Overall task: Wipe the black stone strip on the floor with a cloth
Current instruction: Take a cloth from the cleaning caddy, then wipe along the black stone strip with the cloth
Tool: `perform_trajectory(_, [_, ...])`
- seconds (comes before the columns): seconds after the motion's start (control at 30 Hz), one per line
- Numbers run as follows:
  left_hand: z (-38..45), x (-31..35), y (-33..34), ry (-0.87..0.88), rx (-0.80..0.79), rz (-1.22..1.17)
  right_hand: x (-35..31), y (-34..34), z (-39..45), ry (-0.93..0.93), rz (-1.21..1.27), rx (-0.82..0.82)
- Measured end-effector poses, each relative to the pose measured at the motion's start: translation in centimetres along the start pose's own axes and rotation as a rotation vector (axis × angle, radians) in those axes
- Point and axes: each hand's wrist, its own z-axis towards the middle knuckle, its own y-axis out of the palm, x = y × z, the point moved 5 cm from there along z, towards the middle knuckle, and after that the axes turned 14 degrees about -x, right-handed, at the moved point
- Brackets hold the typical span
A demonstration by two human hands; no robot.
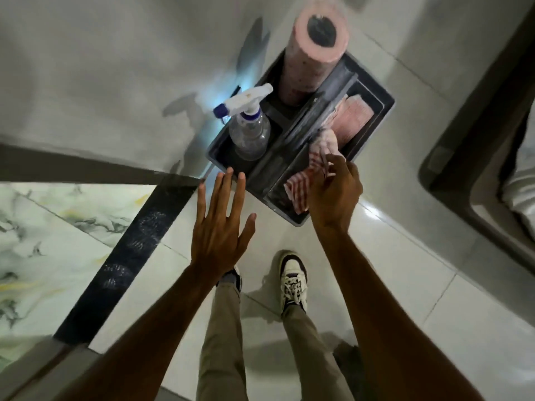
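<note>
The black stone strip (136,241) runs diagonally across the floor at lower left, with pale dusty shoe prints on it. A red-and-white checked cloth (301,188) lies partly in the near compartment of a dark caddy (223,157). My right hand (333,192) is over that compartment, fingers pinched on the cloth's upper part. My left hand (221,224) hovers flat with fingers spread, just in front of the caddy and to the right of the strip, holding nothing.
The caddy also holds a clear spray bottle (250,131) with a white and blue trigger, a pink roll (312,50) and a folded pink cloth (351,117). A wall rises behind it. Dark furniture (474,157) stands at right. My shoes (292,277) are on white tiles.
</note>
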Motion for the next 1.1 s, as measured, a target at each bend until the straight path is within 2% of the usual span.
perform_trajectory(0.13, [-5.1,1.0,-1.2,-0.14,0.052,-0.06,-2.0,-1.7,-6.2,-0.167,-0.019,-0.055])
perform_trajectory(0.27, [-11.4,0.6,-2.4,-0.266,0.103,-0.143,-4.3,0.3,-13.2,-0.322,-0.024,-0.167])
perform_trajectory(0.57, [-27.4,-9.4,2.6,-0.593,0.031,-0.303,-8.0,16.8,-24.1,-0.528,-0.225,-0.457])
perform_trajectory(0.67, [-31.4,-13.4,6.9,-0.658,0.012,-0.32,-8.1,23.3,-25.3,-0.579,-0.319,-0.52])
perform_trajectory(0.8, [-33.0,-18.1,14.6,-0.689,0.007,-0.308,-6.1,31.7,-22.8,-0.621,-0.415,-0.523])
perform_trajectory(0.9, [-30.9,-21.4,21.3,-0.69,0.001,-0.298,-3.2,38.2,-19.4,-0.634,-0.417,-0.536])
perform_trajectory(1.0, [-26.8,-25.8,30.1,-0.696,0.013,-0.326,1.2,46.3,-14.2,-0.663,-0.533,-0.532])
perform_trajectory(1.1, [-22.2,-29.9,39.6,-0.63,-0.003,-0.315,6.1,54.1,-8.6,-0.691,-0.583,-0.526])
